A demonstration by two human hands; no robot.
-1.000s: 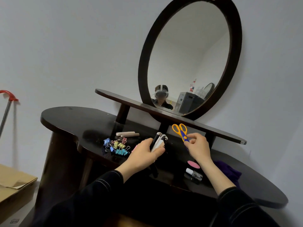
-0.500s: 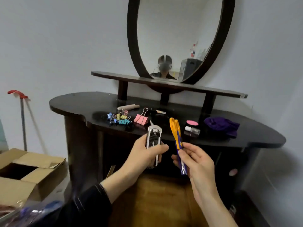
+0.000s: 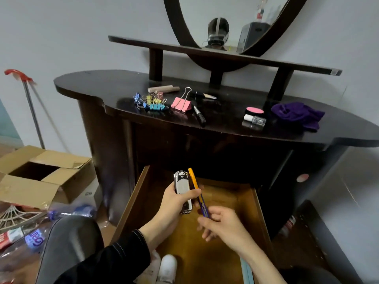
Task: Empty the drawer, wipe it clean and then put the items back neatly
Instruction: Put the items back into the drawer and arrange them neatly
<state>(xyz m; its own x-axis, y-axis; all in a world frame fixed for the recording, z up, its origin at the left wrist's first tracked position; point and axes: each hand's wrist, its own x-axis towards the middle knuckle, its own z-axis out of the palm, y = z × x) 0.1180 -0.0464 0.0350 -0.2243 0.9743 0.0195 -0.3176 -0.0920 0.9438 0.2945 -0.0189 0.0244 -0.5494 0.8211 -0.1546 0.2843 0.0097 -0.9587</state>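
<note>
Left hand (image 3: 174,201) grips stapler (image 3: 183,187), right hand (image 3: 223,226) pinches scissors (image 3: 196,189) above the drawer (image 3: 235,201) (apparently wiped already); binder clips (image 3: 152,102) beyond both hands await return.

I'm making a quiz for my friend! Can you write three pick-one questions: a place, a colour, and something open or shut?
1. Where is the purple cloth? A) in a bucket B) on the tabletop, right side C) on a chair
2. What colour is the big binder clip? A) pink B) green C) white
3. The drawer is: A) shut B) missing C) pulled open
Answers: 1 B, it lies on the tabletop; 2 A, pink beside the small clips; 3 C, its wooden floor shows.
</note>
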